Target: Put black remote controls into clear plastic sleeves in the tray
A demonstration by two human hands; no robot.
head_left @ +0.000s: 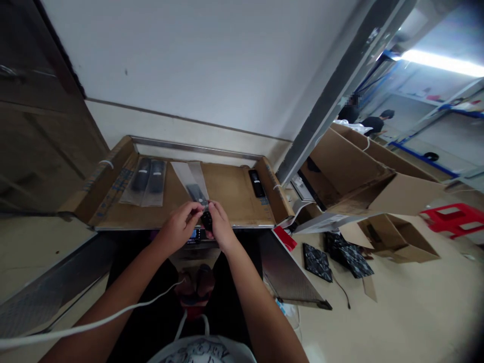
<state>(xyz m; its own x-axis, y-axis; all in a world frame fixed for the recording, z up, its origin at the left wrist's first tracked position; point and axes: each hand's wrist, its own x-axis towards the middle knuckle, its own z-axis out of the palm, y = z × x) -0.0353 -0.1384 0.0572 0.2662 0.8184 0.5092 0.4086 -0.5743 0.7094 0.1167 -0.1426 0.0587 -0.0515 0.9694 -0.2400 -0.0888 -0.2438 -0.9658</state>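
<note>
We hold a black remote control [206, 221], its far part under a clear plastic sleeve [196, 174], above the near edge of the cardboard-lined worktop [230, 201]; our left hand [181, 227] pinches the sleeve's near end while our right hand [220, 227] grips the remote's side, probably to steady slippery film. Two bagged remotes [148, 176] lie left, apart from a seemingly bare remote [257, 183] at right, perhaps to avoid mixing them.
</note>
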